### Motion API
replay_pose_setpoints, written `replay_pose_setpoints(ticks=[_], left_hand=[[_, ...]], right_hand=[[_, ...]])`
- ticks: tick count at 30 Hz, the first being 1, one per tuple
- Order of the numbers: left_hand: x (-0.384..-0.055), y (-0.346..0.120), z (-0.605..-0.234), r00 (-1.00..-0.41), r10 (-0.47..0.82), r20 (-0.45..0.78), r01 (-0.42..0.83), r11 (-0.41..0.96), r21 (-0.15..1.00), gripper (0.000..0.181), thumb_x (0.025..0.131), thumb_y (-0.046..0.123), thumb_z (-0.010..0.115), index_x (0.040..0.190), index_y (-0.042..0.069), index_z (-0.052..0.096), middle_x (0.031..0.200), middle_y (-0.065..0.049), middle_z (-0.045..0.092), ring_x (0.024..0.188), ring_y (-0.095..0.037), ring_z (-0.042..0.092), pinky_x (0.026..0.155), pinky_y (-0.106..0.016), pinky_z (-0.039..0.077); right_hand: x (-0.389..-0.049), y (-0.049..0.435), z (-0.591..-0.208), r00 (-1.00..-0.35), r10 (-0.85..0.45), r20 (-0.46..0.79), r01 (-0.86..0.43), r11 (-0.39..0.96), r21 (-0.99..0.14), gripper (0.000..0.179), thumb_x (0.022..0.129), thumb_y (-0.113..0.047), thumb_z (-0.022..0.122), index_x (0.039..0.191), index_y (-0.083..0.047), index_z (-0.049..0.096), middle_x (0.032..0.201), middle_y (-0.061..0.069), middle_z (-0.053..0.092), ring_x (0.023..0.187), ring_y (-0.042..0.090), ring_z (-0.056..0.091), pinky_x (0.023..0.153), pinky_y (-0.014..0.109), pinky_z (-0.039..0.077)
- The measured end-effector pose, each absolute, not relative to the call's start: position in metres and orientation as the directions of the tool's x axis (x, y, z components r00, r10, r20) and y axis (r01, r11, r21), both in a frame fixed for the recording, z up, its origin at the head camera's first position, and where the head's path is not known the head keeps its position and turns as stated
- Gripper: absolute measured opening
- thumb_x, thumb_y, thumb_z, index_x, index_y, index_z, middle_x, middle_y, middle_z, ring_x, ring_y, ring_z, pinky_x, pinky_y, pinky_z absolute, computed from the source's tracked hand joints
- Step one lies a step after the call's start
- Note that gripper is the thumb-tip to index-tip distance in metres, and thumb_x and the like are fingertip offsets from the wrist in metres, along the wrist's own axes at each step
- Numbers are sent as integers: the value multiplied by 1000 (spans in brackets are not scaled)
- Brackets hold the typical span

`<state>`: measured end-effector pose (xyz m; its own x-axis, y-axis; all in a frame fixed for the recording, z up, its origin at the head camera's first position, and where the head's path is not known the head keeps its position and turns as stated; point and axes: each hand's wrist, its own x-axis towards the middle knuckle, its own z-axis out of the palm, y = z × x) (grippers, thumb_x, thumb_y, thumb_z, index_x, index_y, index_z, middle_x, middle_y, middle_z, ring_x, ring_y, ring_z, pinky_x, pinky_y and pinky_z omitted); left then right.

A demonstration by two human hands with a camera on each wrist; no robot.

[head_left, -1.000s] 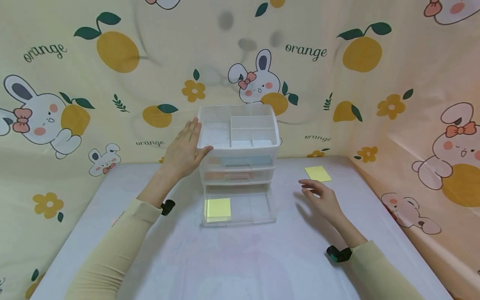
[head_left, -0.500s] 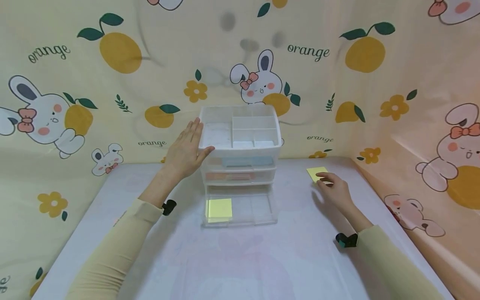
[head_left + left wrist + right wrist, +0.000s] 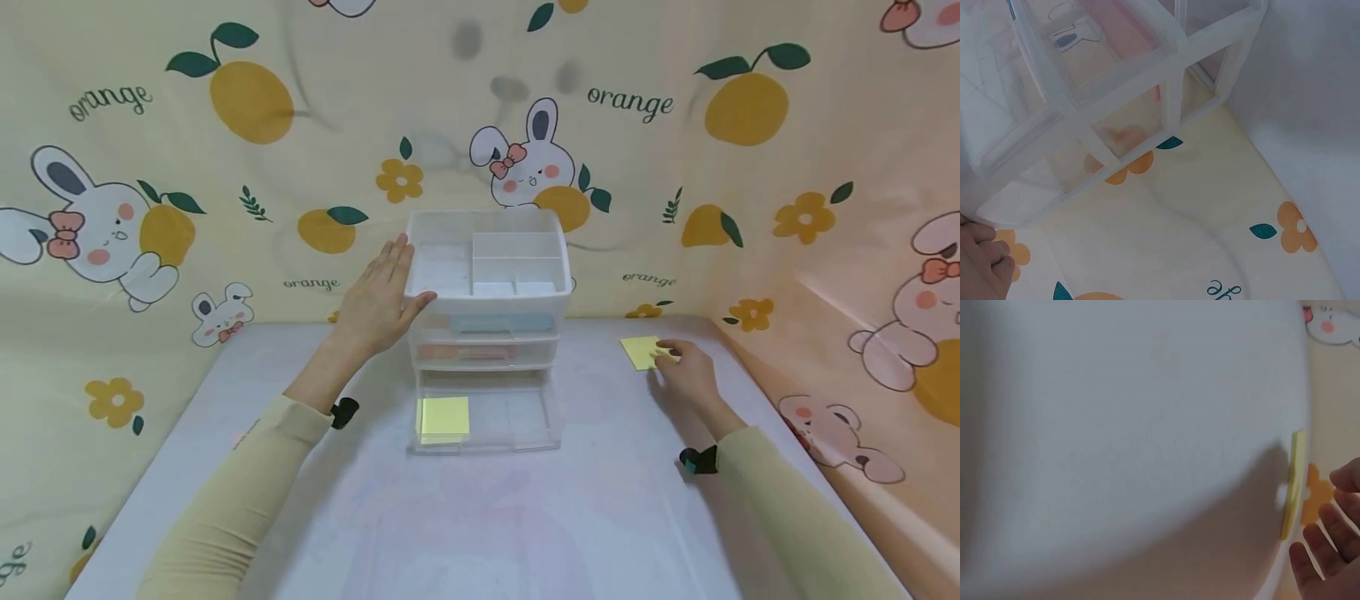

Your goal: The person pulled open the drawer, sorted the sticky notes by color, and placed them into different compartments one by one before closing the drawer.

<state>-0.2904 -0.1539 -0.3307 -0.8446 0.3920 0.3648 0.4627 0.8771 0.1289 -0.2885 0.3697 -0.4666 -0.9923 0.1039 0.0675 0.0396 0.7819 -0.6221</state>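
A white plastic drawer organizer (image 3: 491, 293) with a divided top tray stands on the table. My left hand (image 3: 372, 302) lies along its left side, fingers straight, thumb over the front rim. The left wrist view shows part of that hand (image 3: 984, 259) by the organizer's side frame (image 3: 1174, 100). The clear bottom drawer (image 3: 528, 421) is pulled out, with a yellow sticky note pad (image 3: 446, 417) in its left part. My right hand (image 3: 690, 375) is at another yellow sticky note pad (image 3: 637, 353), fingers slightly bent and spread. In the right wrist view, a gap shows between this pad (image 3: 1294, 487) and the fingertips (image 3: 1300, 550).
Bluish contents (image 3: 498, 323) show through the upper drawer and orange-pink ones (image 3: 465, 352) through the middle drawer, both pushed in. A patterned cloth (image 3: 330, 108) hangs behind the table and along its sides. The white tabletop (image 3: 465, 533) stretches out in front of the organizer.
My right hand has moved right and forward, from beside the organizer to the loose sticky note pad. The left hand keeps its place on the organizer. The head view has shifted slightly.
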Motion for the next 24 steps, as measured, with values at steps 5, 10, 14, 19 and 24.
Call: replay_pose_setpoints(ticks=[5,10,14,19,24], left_hand=[[-291,-154,-332,-840,395,372,465,877,121,88,108,56,43,165,-3,11,174,-15,3,161,-32,5,130,-43,11],[-292,-155,-332,-835,398,379,472,873,123,87,108,56,43,165,-3,11,174,-15,3,161,-32,6,130,-44,11],[-293,-155,-332,-838,398,373,472,872,130,87,108,55,43,165,-2,10,174,-15,3,161,-32,5,130,-44,11],[-293,-155,-332,-841,398,368,470,873,130,87,108,56,42,165,-2,10,174,-15,3,161,-32,5,130,-45,12],[-292,-155,-332,-843,397,362,469,873,135,88,108,56,42,165,-2,10,174,-14,3,161,-31,4,130,-45,12]], right_hand=[[-296,374,-466,-994,108,5,84,800,-594,53,103,-19,54,146,11,48,149,41,41,136,58,39,110,72,35],[-301,372,-465,-994,98,-56,113,826,-552,66,103,-29,60,151,12,41,153,39,38,140,58,36,114,71,31],[-304,369,-467,-992,94,-85,125,847,-516,76,102,-35,63,153,13,34,154,39,37,139,56,37,115,69,31],[-304,365,-469,-990,113,-88,141,868,-475,79,102,-35,65,154,14,32,152,40,38,133,54,43,113,68,35],[-304,361,-471,-986,134,-104,167,876,-453,78,103,-36,62,155,13,30,151,41,38,132,54,44,112,68,37]])
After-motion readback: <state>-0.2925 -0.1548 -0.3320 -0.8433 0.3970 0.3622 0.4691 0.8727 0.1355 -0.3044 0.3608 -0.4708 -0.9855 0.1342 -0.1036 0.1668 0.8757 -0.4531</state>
